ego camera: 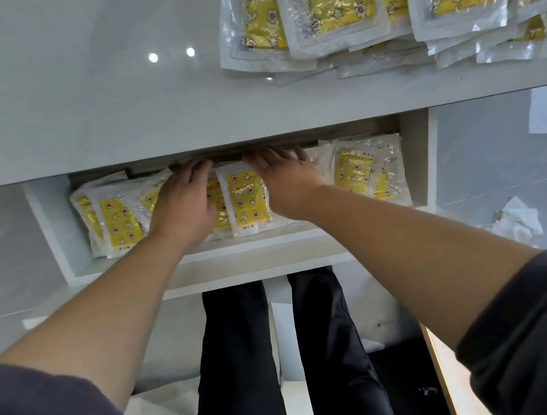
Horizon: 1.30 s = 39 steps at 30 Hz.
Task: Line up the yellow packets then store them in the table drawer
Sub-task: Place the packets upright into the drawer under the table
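**Packets: one row in the drawer, one pile outside it**

Packets (247, 198), yellow, sealed in clear film. We count one overlapping row laid across the drawer (252, 244), which stands pulled out below the table (81, 92) edge. A second lot, the pile (362, 9), lies on the table beyond the drawer's right end, loosely fanned and not yet stored.

Hands: our left hand (182, 200) lies flat on the row just left of the drawer's middle. Our right hand (286, 178) lies flat just right of it. Both have straight, uncurled fingers that grasp nothing, and the fingertips reach the drawer's back under the table edge.

Handling, as we judge it: light, soft and floppy. The film looks slick, so one packet would slide over the next and a stack would skew easily. We would take hold by the sealed white borders. For a stack, we would press flat palms against two opposite sides rather than pinch the yellow centre.
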Each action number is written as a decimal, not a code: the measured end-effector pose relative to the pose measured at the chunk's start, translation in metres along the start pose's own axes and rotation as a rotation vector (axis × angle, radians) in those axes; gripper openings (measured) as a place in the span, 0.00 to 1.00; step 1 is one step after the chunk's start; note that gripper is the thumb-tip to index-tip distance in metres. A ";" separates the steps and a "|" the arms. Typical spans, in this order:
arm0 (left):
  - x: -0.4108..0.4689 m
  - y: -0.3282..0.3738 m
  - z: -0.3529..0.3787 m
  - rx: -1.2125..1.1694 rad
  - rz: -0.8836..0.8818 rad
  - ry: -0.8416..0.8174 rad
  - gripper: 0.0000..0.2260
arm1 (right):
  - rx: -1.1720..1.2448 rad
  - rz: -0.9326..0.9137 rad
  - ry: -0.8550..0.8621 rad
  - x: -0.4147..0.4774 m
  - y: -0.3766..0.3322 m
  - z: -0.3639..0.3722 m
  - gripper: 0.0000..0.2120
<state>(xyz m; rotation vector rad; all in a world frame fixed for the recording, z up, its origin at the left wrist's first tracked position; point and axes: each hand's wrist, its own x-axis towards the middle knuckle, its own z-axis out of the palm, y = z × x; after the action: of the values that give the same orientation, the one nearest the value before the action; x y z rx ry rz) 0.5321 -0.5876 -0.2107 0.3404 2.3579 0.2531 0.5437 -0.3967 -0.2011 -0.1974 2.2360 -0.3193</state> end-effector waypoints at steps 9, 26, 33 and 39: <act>-0.008 -0.034 -0.004 0.116 -0.138 -0.007 0.26 | -0.054 0.118 0.036 0.006 -0.023 0.003 0.36; -0.003 -0.113 -0.012 0.175 -0.261 -0.041 0.22 | -0.066 0.149 0.037 0.030 -0.064 0.009 0.36; -0.005 -0.101 -0.010 0.227 -0.269 -0.037 0.31 | -0.046 0.147 0.047 0.026 -0.061 0.008 0.35; 0.003 -0.070 -0.008 0.220 -0.111 -0.001 0.36 | -0.065 0.367 0.081 0.027 -0.036 -0.002 0.35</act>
<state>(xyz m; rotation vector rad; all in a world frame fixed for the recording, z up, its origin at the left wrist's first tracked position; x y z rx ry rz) 0.5126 -0.6534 -0.2261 0.3113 2.3989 -0.0596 0.5261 -0.4379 -0.2093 0.1942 2.3090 -0.0561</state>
